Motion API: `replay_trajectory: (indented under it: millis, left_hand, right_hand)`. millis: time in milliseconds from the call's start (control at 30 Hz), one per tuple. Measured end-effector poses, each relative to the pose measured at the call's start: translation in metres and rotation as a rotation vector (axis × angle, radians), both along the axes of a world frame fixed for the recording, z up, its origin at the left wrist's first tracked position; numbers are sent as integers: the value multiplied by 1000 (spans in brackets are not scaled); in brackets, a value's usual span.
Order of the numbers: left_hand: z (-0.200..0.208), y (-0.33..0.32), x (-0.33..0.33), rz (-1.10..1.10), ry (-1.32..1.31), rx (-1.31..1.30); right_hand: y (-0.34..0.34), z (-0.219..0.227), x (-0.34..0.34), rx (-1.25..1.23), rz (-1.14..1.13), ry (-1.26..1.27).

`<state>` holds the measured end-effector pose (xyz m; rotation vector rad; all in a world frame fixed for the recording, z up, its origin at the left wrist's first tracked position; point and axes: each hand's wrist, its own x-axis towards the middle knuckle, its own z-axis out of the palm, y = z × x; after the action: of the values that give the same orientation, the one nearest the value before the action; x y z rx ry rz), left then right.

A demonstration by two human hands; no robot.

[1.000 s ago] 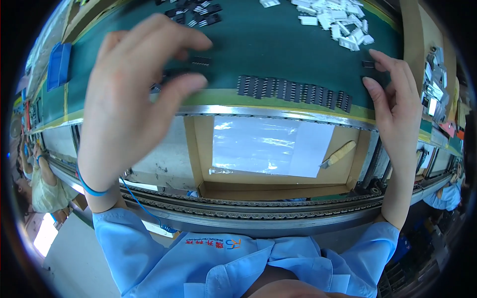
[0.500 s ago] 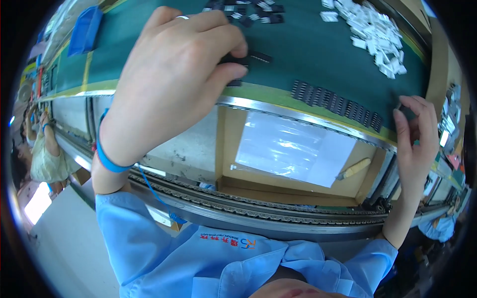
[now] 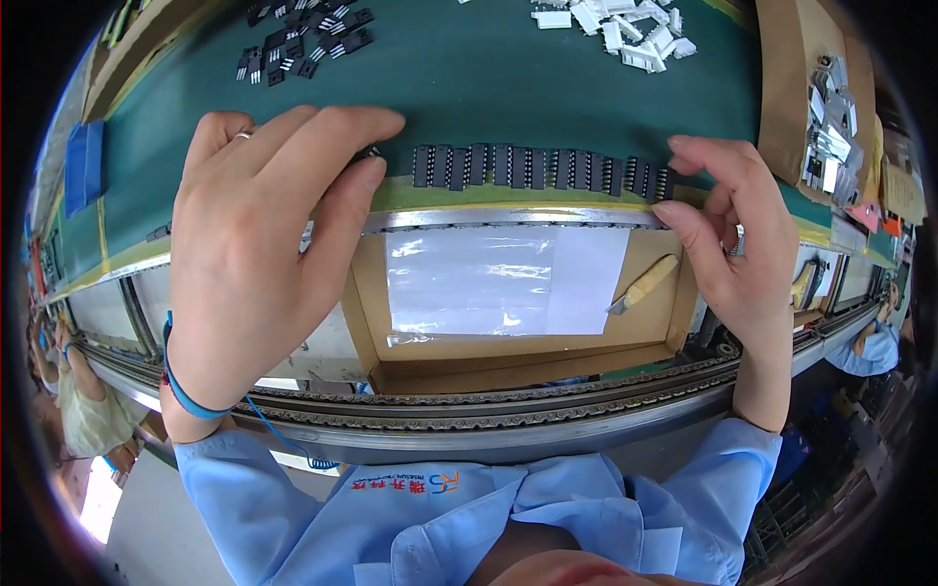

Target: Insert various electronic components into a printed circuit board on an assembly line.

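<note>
While the right hand [image 3: 738, 210] frames one end of the row of black pin-legged chips [image 3: 503, 166], I find the left hand [image 3: 249, 225] just beyond the other end, so the row lies between the two. The chips stand side by side on the green work surface [image 3: 469, 103], near its metal front edge [image 3: 498, 217]. Each chip's long axis points away from the body, while the row as a whole runs left to right, dipping slightly toward the body at its right end, with thin gaps between some groups. The right hand is the nearer: its thumb and forefinger are spread wide, forefinger past the far end of the last chip, thumb past the near end; I cannot tell whether either touches it. On the left, thumb and forefinger stand apart with a dark pinned chip [image 3: 368, 152] partly showing between them; whether they grip it I cannot tell. That chip sits to the left of the row, apart from it. Farther off lie loose black three-legged components [image 3: 359, 39] and white connectors [image 3: 643, 57].
</note>
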<state>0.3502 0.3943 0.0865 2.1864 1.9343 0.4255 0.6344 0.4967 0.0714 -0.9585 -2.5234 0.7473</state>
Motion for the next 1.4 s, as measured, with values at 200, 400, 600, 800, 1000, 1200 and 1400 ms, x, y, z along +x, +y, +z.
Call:
replay_trajectory:
  millis: [200,400,600,800,1000,1200,1400]
  left_hand:
    - [-7,-3,0,23,-13,-10]
    - [-6,0,-5,7,-46,-34]
    - [-17,-1,-13,-11,-158,19]
    - [-25,0,-13,-78,-158,115]
    - [-8,-4,-22,0,-152,79]
    - [0,-23,-60,50,-33,59]
    - [-7,-32,-50,37,27,111]
  right_hand:
    - [7,-5,2,17,70,27]
    - [5,-1,4,21,-17,35]
    - [4,-3,8,5,-47,23]
    - [8,-6,13,18,-35,-3]
    - [9,-4,11,47,-8,-8]
    - [8,0,17,94,-33,-23]
    - [3,13,-27,150,109,-5]
